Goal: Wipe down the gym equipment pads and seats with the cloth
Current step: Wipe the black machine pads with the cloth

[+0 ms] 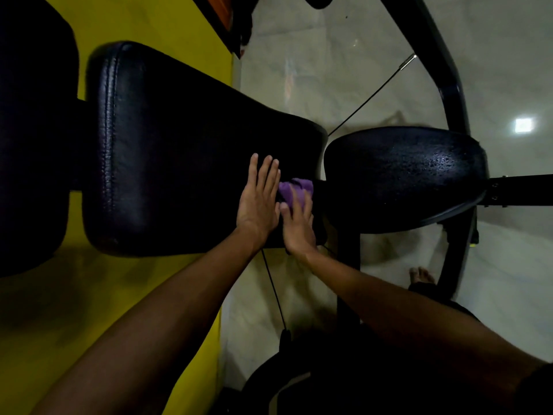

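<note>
Two bare forearms reach forward to a black gym pad, both hands resting on it side by side.

Left hand (257, 202) lies flat on the long back pad (179, 145), fingers straight and close together, holding nothing. Right hand (297, 226) sits just beside it, thumb touching the left hand's edge, and presses a bunched purple cloth (294, 188) onto the narrow end of the pad. Its fingers lie stretched over the cloth rather than wrapped round it. Just past the cloth is the rounded black seat (404, 175), its surface speckled with shiny droplets. A dark metal frame (449, 85) curves behind the seat, and a thin cable (368, 98) runs slantwise above the pale glossy floor (329, 70). A yellow surface (149, 25) shows behind the pad on the left. A bare foot (420, 275) stands on the floor below the seat.
</note>
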